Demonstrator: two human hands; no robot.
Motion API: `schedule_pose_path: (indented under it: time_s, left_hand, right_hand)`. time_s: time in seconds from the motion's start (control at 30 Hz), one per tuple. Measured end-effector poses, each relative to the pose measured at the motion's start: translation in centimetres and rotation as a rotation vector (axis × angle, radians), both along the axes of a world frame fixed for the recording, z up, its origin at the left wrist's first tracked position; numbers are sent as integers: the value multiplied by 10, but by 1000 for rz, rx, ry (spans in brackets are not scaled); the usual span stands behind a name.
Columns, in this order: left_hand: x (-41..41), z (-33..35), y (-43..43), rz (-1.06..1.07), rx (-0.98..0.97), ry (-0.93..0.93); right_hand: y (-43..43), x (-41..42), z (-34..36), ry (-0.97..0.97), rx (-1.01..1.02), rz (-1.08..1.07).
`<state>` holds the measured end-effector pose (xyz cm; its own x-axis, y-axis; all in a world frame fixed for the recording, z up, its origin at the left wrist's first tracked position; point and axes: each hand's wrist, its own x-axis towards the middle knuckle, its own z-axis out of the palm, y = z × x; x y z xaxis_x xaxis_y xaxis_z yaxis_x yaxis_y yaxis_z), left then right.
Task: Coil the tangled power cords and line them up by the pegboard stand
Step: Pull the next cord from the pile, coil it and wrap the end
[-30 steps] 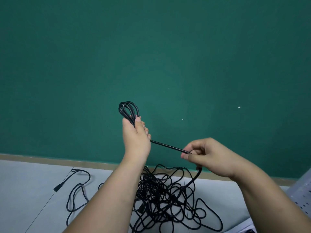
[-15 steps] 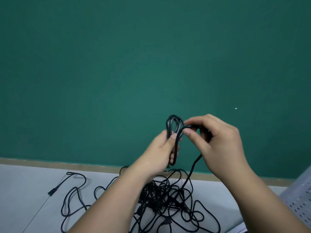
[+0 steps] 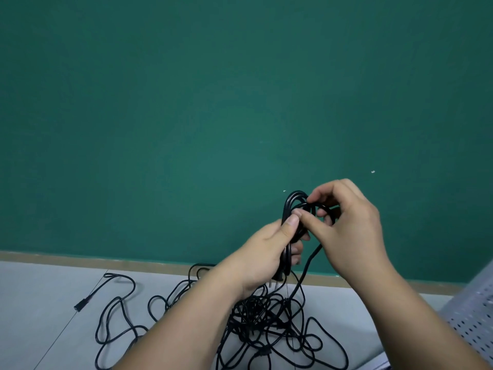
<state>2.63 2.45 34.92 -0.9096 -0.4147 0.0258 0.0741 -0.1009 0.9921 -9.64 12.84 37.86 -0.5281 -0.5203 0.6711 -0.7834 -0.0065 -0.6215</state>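
Note:
My left hand [image 3: 269, 252] grips a small coil of black power cord [image 3: 292, 206] upright in front of the green wall, thumb pressed on the loops; a plug end hangs below the fist. My right hand [image 3: 346, 222] pinches the same cord at the top of the coil, laying a loop onto it. From there the cord runs down to a tangled pile of black cords [image 3: 266, 324] on the grey floor. A loose cord with a connector end [image 3: 80, 305] trails off to the left.
A green wall [image 3: 213, 102] with a tan baseboard [image 3: 80, 259] fills the background. A grey perforated pegboard panel [image 3: 477, 316] shows at the lower right edge. Grey floor tiles [image 3: 40, 303] lie to the left of the pile.
My hands came together and drifted right: a second ago the right hand held the cord stretched away from the coil, now it lays that length onto the loops in my left hand.

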Motion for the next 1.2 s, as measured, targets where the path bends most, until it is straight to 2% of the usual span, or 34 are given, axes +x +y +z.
schedule_pose_path:
  time_s: [0.2, 0.33, 0.4, 0.53, 0.6, 0.67, 0.73, 0.8, 0.87, 0.93, 1.03, 1.1, 1.2]
  left_hand:
    - [-3, -2, 9, 33, 232, 7]
    - [1, 1, 3, -36, 235, -22]
    - [6, 3, -4, -116, 206, -31]
    - [13, 9, -12, -170, 144, -12]
    - [13, 9, -13, -116, 153, 42]
    - [12, 9, -18, -13, 192, 122]
    - [12, 7, -25, 104, 196, 150]
    - [10, 1, -31, 209, 106, 101]
    - [8, -3, -32, 256, -40, 26]
    - [6, -2, -25, 224, -127, 22]
    - [2, 6, -10, 143, -122, 98]
    - [1, 7, -3, 95, -100, 122]
    - [-1, 2, -2, 76, -90, 112]
  right_hand:
    - [0, -6, -3, 17, 22, -3]
    - [0, -10, -7, -45, 50, 44]
    - [-1, -11, -10, -155, 53, 94]
    - [-2, -9, -11, -532, 24, 261]
    - [-2, -11, -16, -675, 97, 373]
    - [0, -13, -21, -725, 238, 442]
    - [1, -13, -21, -748, 288, 442]
    - [2, -7, -11, -716, 185, 367]
    - [5, 3, 7, -585, 32, 300]
    - [10, 15, 26, -344, -65, 251]
    - [12, 25, 38, 1, -110, 92]
    - [9, 18, 32, 2, -107, -17]
    - [6, 5, 19, -235, -38, -41]
